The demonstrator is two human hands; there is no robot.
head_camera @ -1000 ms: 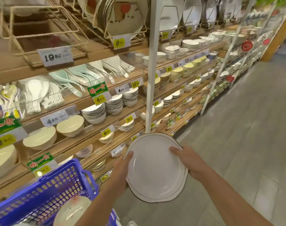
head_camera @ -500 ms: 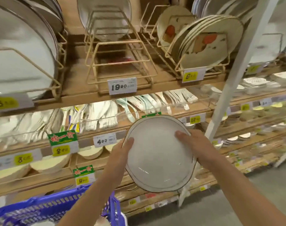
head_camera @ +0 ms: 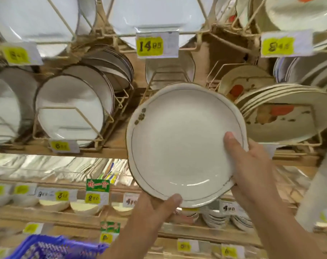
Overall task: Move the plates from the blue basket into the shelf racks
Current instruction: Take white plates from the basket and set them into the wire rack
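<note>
Left grip (head_camera: 156, 208) at the bottom rim of the plate (head_camera: 177, 146), right grip (head_camera: 252, 165) at its right rim, thumbs in front.

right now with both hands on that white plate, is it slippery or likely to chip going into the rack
Probably slippery: the plate shines, with a reflection near its lower rim. It looks like stiff ceramic, so knocking the wire rack could chip it.

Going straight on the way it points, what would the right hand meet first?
Probably the wire rack just behind the white plate it grips; that plate would touch before the right hand. Depth is unclear.
</note>
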